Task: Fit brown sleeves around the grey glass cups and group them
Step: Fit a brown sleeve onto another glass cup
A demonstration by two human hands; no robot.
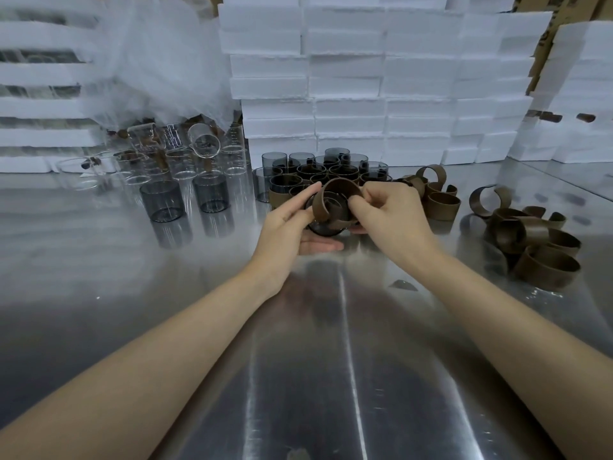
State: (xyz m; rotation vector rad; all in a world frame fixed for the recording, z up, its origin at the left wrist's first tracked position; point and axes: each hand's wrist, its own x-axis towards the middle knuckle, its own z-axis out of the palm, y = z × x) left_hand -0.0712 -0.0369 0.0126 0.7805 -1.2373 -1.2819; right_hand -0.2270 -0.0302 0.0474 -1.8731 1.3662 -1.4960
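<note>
A grey glass cup [326, 229] is held above the metal table [331, 360], its mouth turned toward me. My left hand [292, 224] grips it from the left and below. My right hand [386, 214] pinches a brown sleeve [335, 189] that is partly wrapped around the cup, its ends loose. Behind my hands stands a cluster of sleeved grey cups [318, 175]. Two bare grey cups [162, 200] [210, 192] stand to the left.
Loose brown sleeves lie in a pile [534, 240] at the right and a smaller heap [434, 190] behind my right hand. Clear glass cups [172, 154] crowd the back left. Stacked white foam boxes [365, 78] form a wall behind.
</note>
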